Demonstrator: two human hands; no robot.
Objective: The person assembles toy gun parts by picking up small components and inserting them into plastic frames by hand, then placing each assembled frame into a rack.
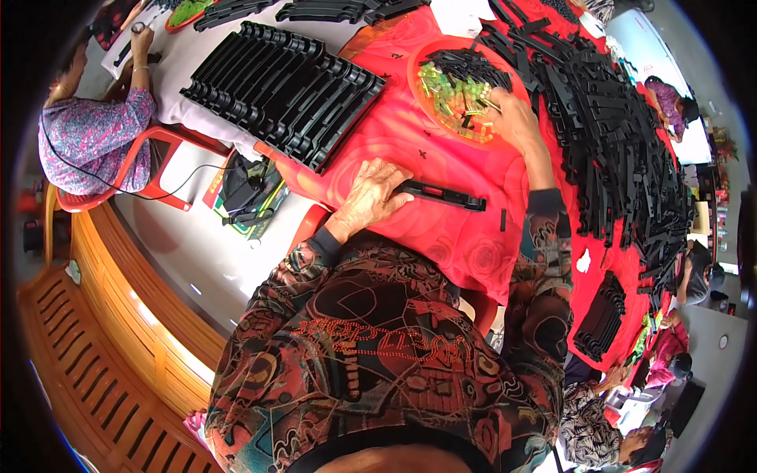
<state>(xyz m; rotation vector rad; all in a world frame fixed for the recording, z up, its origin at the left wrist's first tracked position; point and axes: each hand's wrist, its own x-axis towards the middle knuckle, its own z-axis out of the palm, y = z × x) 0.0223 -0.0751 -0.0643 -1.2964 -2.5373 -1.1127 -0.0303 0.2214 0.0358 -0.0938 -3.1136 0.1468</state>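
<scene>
My left hand (372, 195) rests on the red cloth with its thumb and fingers closed around the left end of a long, narrow black plastic part (451, 196). The part lies almost level, with a slot along it. Farther off to the right, my right hand (516, 122) reaches into a round orange-red basin (413, 85). Its bent fingertips are down among small yellow-green pieces (449, 92); what they pinch, if anything, is hidden. Thin black pieces (471, 65) fill the far side of the basin. One short black strip (503, 219) lies alone on the cloth, right of the long part.
Rows of similar black parts (288, 91) lie side by side at the far left. A large heap of black parts (607, 142) covers the right side, with another neat stack (602, 315) nearer. One person (98, 142) sits at left by a red chair (169, 142); others work at right.
</scene>
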